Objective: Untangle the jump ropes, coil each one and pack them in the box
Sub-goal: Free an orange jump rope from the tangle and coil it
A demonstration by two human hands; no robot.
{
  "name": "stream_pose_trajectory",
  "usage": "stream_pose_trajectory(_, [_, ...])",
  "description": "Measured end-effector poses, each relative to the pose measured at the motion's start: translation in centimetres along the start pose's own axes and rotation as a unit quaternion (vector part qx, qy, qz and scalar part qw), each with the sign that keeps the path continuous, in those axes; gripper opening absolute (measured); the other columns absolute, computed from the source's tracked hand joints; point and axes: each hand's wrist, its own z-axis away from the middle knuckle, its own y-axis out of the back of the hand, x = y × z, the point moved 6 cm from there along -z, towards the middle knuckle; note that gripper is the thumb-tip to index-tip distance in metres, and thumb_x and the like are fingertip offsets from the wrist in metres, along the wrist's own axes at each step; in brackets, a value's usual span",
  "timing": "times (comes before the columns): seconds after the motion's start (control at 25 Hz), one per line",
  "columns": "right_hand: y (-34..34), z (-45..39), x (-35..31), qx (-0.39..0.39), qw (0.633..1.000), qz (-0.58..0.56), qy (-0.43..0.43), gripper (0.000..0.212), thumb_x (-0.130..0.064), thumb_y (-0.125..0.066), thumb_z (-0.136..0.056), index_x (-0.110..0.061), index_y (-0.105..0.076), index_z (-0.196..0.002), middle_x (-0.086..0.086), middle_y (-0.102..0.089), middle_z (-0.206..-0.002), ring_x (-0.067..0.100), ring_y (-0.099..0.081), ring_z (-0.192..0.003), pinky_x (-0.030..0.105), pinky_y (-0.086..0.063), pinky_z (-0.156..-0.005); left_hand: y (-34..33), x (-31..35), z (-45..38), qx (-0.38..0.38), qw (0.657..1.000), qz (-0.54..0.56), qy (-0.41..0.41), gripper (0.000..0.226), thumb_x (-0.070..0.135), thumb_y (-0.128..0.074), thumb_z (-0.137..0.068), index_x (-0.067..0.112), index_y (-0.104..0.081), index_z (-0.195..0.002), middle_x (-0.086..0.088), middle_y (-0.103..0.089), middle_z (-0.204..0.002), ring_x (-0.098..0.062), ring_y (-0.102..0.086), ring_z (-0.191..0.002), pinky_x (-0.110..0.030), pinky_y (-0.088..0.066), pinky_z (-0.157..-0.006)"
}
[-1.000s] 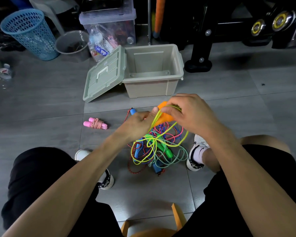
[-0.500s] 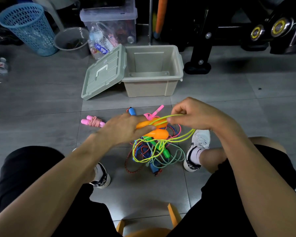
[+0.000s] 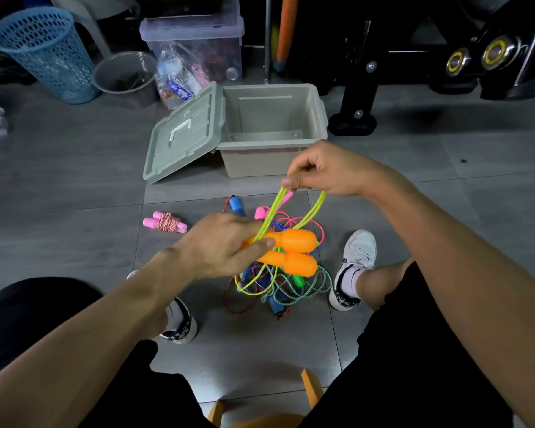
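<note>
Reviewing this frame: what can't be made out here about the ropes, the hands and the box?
Head view only:
- Narrow ends of the orange handles: covered by the left hand.
- How the yellow-green rope is pinched: hidden under the right hand fingers.
- Rope count in the tangled pile: strands overlap, and the handles hide part of it.
- Near floor of the box: blocked by its front wall.
</note>
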Motion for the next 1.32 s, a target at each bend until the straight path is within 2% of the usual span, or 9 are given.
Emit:
stream_pose_trajectory(0.16, [-0.3,-0.1,2.9,0.017,0.995,-0.091,-0.032,0.033,-0.05,-0.062,-0.082,-0.02,-0.072,-0.075,0.002,-0.047,-0.056,0.011,-0.039,-0.053,0.024,-0.033,-0.053,1.8,-1.9,0.2,0.105,0.968,0.21,0.091,0.03,0.035,-0.042,-0.092,0.016,-0.04,-0.069,0.007,-0.034,-0.055,-0.013,-0.033,-0.052,-0.029,-0.027,-0.051])
stream_pose_trajectory(0.32, [-1.6,-0.6,4.7,0.04,0.985,-0.162,-0.045,0.028,-0.037,-0.06,-0.091,-0.025,-0.069,-0.068,0.01,-0.045,-0.061,0.012,-0.038,-0.051,0.025,-0.032,-0.052,1.9,-4.4,0.6,0.237,0.859,0.392,0.229,0.02,0.017,-0.041,-0.083,0.004,-0.044,-0.069,-0.023,-0.039,-0.065,-0.016,-0.04,-0.053,-0.021,-0.031,-0.046])
stream_pose_trajectory(0.44, [-3.0,-0.8,5.3,0.03,0.986,-0.15,-0.072,0.025,-0.027,-0.058,-0.097,-0.011,-0.071,-0.083,-0.002,-0.051,-0.059,0.006,-0.042,-0.051,0.023,-0.035,-0.054,1.9,-5.6,0.8,0.301,0.768,0.46,0.329,0.022,0.021,-0.036,-0.08,0.006,-0.051,-0.087,-0.016,-0.047,-0.058,-0.014,-0.038,-0.042,-0.016,-0.029,-0.04])
stream_pose_trajectory(0.52, [-4.6,-1.0,4.3,0.009,0.994,-0.083,-0.065,0.026,-0.026,-0.056,-0.099,-0.009,-0.072,-0.087,-0.001,-0.06,-0.063,0.006,-0.05,-0.058,0.029,-0.042,-0.059,2.3,-6.3,0.9,0.334,0.744,0.44,0.376,0.022,0.026,-0.035,-0.079,0.022,-0.054,-0.089,-0.007,-0.052,-0.053,-0.015,-0.04,-0.04,-0.02,-0.032,-0.039])
stream_pose_trajectory(0.64, [-7.5,-0.8,0.7,-0.029,0.999,0.031,-0.022,0.028,-0.026,-0.051,-0.1,-0.013,-0.07,-0.084,0.0,-0.06,-0.07,0.016,-0.054,-0.069,0.034,-0.045,-0.069,3.4,-7.6,1.8,0.358,0.767,0.281,0.452,0.019,0.034,-0.035,-0.082,0.034,-0.054,-0.085,0.002,-0.057,-0.059,-0.022,-0.056,-0.057,-0.048,-0.052,-0.057])
stream_pose_trajectory(0.72, [-8.8,-0.3,-1.9,-0.05,0.996,0.073,0.013,0.027,-0.023,-0.047,-0.1,-0.011,-0.064,-0.083,0.002,-0.058,-0.072,0.02,-0.053,-0.069,0.037,-0.044,-0.068,3.1,-7.9,1.8,0.332,0.79,0.191,0.478,0.013,0.033,-0.036,-0.086,0.033,-0.049,-0.088,0.001,-0.059,-0.065,-0.035,-0.061,-0.069,-0.06,-0.051,-0.071])
stream_pose_trajectory(0.96, [-6.2,1.2,-5.2,-0.016,0.988,0.125,0.09,0.02,-0.018,-0.052,-0.096,-0.011,-0.055,-0.077,-0.007,-0.046,-0.064,0.016,-0.043,-0.061,0.034,-0.03,-0.062,0.9,-6.2,0.2,0.211,0.895,-0.02,0.392,0.02,0.033,-0.035,-0.097,0.015,-0.041,-0.1,-0.013,-0.051,-0.063,-0.045,-0.058,-0.067,-0.043,-0.042,-0.06])
stream_pose_trajectory(1.16, [-1.9,1.3,-3.5,0.104,0.979,0.151,0.091,0.02,-0.025,-0.063,-0.092,-0.008,-0.073,-0.092,0.007,-0.068,-0.084,0.022,-0.059,-0.08,0.033,-0.041,-0.073,0.2,-3.0,-0.6,0.133,0.967,0.019,0.217,0.042,0.061,-0.017,-0.093,0.026,-0.04,-0.098,0.0,-0.049,-0.054,-0.04,-0.058,-0.063,-0.036,-0.032,-0.054])
stream_pose_trajectory(1.32, [-1.5,1.0,-2.5,0.12,0.983,0.13,0.057,0.022,-0.037,-0.07,-0.085,-0.016,-0.077,-0.088,0.001,-0.066,-0.08,0.017,-0.057,-0.076,0.035,-0.044,-0.069,0.1,-1.6,-1.0,0.095,0.986,-0.018,0.139,0.057,0.068,-0.028,-0.087,0.016,-0.047,-0.101,0.006,-0.039,-0.051,-0.03,-0.048,-0.052,-0.031,-0.031,-0.053])
